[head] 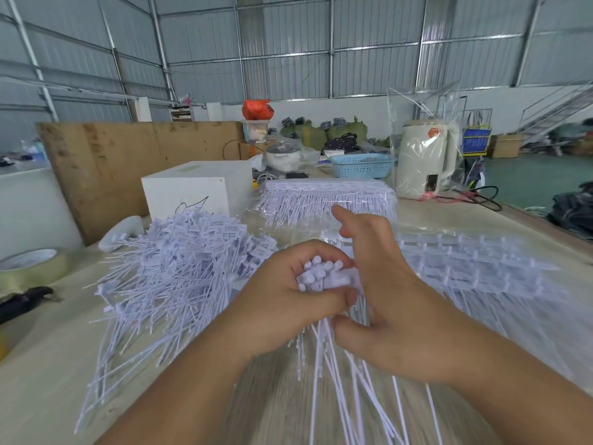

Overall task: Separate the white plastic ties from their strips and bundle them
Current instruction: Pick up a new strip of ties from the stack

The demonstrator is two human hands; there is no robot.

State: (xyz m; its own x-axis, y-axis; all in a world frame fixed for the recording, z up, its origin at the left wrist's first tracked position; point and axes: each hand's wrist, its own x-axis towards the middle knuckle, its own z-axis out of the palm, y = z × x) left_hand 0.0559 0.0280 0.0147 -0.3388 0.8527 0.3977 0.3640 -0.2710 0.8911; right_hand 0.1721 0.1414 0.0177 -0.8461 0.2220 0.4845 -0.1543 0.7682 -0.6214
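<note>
- At the table's left edge lies a roll of clear packing tape [30,266], flat on its side, with a black-handled tool [24,300] just in front of it.
- Further in, a big loose heap of separated white plastic ties [179,268] spreads over the pale wooden table [41,364], heads piled toward the far side and thin tails fanning toward the near edge.
- Behind the heap stands a plain white cardboard box [192,192], and behind that a tall brown cardboard sheet [128,162] is propped upright.
- In the middle, the left hand [288,303] is curled round a bundle of white ties [324,276], gripping just under the heads so they poke up out of the fist while the tails hang down toward the near edge.
- The right hand [382,300] is touching that bundle from the other side, forefinger stretched out and the other fingers loosely bent; whether it actually grips any tie is hard to tell.
- Under and beyond the right hand lie flat strips of unseparated white ties [481,268], with a wrapped stack of more strips [327,195] toward the far edge.
- Past that sit a light-blue plastic basket [362,165] and a cream electric kettle [426,159] in clear plastic wrap.
</note>
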